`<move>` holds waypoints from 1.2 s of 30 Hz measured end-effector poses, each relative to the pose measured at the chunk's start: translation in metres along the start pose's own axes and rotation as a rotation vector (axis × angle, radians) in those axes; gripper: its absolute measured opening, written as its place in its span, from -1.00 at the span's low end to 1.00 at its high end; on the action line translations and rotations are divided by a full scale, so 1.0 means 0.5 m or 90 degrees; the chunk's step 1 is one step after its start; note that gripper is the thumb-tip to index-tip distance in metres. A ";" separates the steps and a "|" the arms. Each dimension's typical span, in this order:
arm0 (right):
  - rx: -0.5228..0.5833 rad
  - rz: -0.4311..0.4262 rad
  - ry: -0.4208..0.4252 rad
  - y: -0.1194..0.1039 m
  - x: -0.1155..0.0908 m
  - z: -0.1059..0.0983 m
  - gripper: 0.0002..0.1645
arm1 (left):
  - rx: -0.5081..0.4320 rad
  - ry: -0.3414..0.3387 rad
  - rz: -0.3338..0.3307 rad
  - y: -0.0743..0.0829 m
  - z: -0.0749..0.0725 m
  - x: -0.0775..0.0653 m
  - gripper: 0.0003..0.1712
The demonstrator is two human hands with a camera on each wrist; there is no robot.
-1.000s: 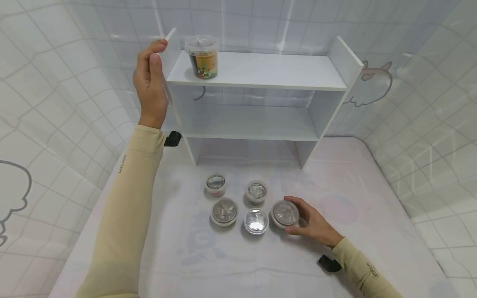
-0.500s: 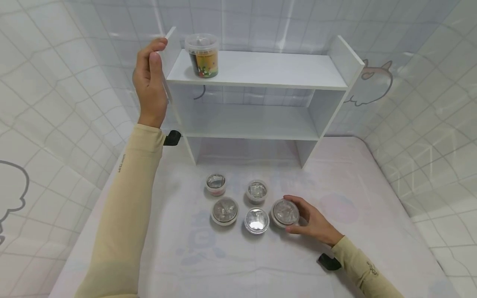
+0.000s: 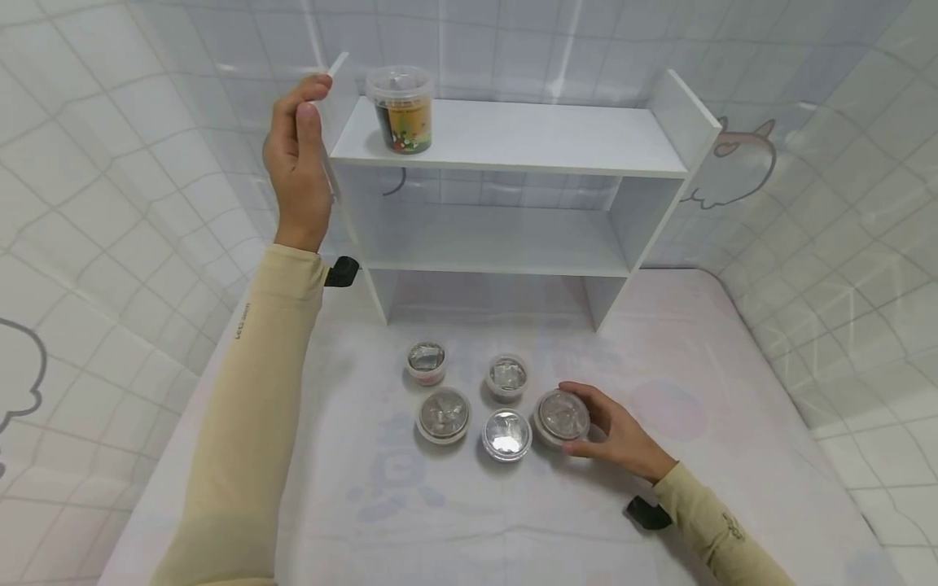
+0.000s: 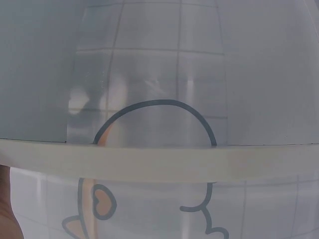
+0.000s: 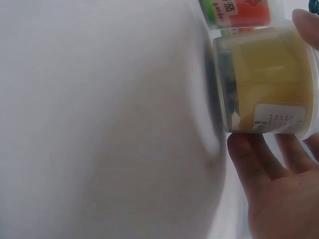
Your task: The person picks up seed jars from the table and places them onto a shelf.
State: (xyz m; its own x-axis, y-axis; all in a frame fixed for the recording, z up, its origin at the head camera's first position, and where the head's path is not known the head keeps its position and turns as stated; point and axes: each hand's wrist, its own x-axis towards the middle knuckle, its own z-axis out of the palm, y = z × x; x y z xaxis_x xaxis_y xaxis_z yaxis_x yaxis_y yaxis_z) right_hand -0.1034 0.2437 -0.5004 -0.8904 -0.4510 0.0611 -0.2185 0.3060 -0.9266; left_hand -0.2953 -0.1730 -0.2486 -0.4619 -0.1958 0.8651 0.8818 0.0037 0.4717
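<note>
My left hand (image 3: pixel 299 159) grips the upper left side panel of a white shelf (image 3: pixel 513 138), fingertips at its front edge; only a bit of that hand (image 4: pixel 7 214) shows in the left wrist view. My right hand (image 3: pixel 615 435) holds a round plastic tub (image 3: pixel 563 417) by its sides, thumb near and fingers on the far side. The right wrist view shows this tub's yellow wall and white label (image 5: pixel 281 117), its base close to the cloth. Beside it stand a silvery-topped tub (image 3: pixel 506 435) and a smaller tub (image 3: pixel 506 376).
Further left on the pale cloth (image 3: pixel 469 513) stand a wide tub (image 3: pixel 443 416) and a small tub (image 3: pixel 426 363). A taller clear-lidded tub (image 3: pixel 403 114) with a yellow wrap sits on the top shelf's left end. Grid-patterned curtains (image 3: pixel 865 285) close in the sides and back.
Both hands keep their places, the left at the shelf panel and the right around the tub. The head view has shifted very slightly.
</note>
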 end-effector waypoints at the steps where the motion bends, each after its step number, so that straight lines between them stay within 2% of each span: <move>1: 0.001 -0.004 0.001 -0.002 0.001 -0.001 0.07 | 0.001 0.000 0.000 0.000 0.000 0.000 -0.63; 15: 0.005 -0.031 0.032 -0.008 0.015 -0.017 0.06 | 0.005 -0.001 -0.029 0.003 0.000 -0.003 -0.64; 26: 0.018 -0.078 0.052 -0.024 0.034 -0.024 0.01 | 0.023 0.010 -0.041 0.007 -0.005 -0.006 -0.66; 36: 0.026 -0.103 0.062 -0.046 0.046 -0.030 0.02 | 0.016 0.003 -0.017 0.004 -0.002 -0.004 -0.65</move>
State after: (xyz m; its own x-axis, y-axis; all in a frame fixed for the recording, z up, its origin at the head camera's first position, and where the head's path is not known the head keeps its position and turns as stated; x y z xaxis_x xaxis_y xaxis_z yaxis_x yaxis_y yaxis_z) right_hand -0.1247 0.2388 -0.4720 -0.8798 -0.4075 0.2448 -0.3476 0.2003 -0.9160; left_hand -0.2926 -0.1734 -0.2493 -0.4853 -0.2003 0.8511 0.8661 0.0236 0.4994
